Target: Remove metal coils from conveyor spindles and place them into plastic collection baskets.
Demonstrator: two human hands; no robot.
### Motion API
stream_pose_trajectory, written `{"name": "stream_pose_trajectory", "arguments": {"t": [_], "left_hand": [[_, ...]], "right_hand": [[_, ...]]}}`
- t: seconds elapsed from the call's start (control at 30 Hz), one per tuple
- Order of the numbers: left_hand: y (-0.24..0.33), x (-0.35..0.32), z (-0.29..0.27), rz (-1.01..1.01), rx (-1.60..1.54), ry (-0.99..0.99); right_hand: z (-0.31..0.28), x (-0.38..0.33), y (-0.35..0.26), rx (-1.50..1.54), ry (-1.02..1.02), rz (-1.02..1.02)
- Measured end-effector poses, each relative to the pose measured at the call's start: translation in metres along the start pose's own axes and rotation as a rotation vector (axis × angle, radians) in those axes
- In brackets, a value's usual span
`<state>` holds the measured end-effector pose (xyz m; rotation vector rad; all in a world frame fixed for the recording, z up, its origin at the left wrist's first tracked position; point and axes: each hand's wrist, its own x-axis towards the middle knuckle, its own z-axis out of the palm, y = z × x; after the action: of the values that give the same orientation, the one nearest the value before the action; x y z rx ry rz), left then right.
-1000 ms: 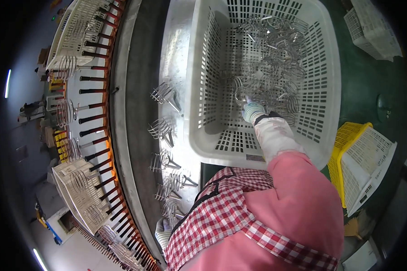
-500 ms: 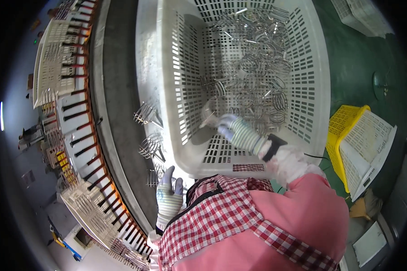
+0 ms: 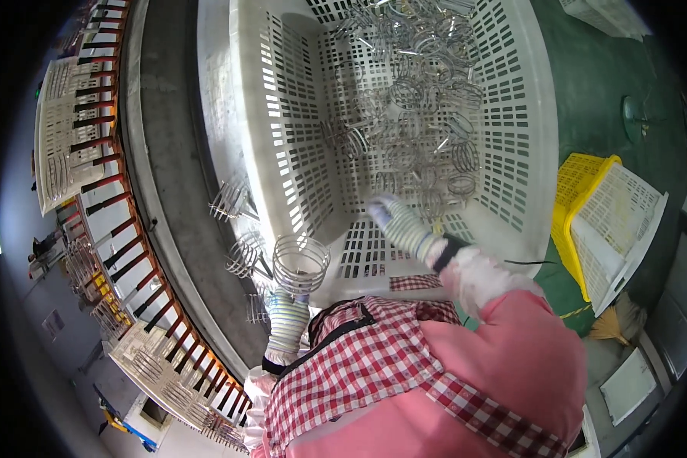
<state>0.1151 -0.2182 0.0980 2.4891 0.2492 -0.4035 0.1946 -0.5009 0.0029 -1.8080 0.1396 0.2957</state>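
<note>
White plastic crate (image 3: 527,137) full of wire rings (image 3: 412,99), right hand (image 3: 397,217) reaching in, grip unclear, left hand (image 3: 286,320) fingers closed around a ring stack (image 3: 301,263) near the crate's left rim

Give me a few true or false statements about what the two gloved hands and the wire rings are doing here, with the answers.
1. The left hand holds a bundle of wire rings. True.
2. The right hand reaches into a yellow crate. False: it reaches into the big white plastic basket; the yellow crate sits apart, to the right.
3. The white basket holds a heap of loose wire rings. True.
4. Both hands are bare. False: both wear striped gloves.
5. The person wears a red and white checked apron. True.
</note>
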Motion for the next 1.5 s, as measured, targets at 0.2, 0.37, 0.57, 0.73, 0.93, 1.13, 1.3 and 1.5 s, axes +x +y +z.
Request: {"name": "stream_pose_trajectory", "arguments": {"t": [0.2,0.37,0.57,0.73,0.93,1.13,1.3,1.5], "left_hand": [[0.033,0.005,0.002,0.104,-0.177,-0.161],[0.044,-0.006,-0.005,0.038,-0.260,-0.203],[0.019,-0.030,0.015,0.118,-0.285,-0.313],[0.003,-0.038,0.030,0.162,-0.245,-0.208],[0.008,-0.024,0.042,0.138,-0.402,-0.135],[-0.017,-0.018,0.047,-0.076,-1.146,-0.037],[0.021,-0.014,0.009,0.033,-1.321,0.113],[0.039,-0.029,-0.014,0.101,-1.623,0.150]], "right_hand": [[-0.014,0.031,0.203,-0.864,-0.410,0.645],[-0.004,0.039,0.205,-0.991,-0.466,0.428],[-0.029,-0.016,0.210,-1.039,-0.503,0.104],[-0.016,-0.019,0.169,-0.767,-0.291,0.136],[-0.023,-0.001,0.122,-0.332,-0.109,0.165],[-0.002,0.003,-0.041,-0.078,0.093,-0.427],[0.028,-0.009,-0.144,-0.025,0.004,-0.741],[0.059,-0.015,-0.169,0.130,-0.321,-0.722]]}}
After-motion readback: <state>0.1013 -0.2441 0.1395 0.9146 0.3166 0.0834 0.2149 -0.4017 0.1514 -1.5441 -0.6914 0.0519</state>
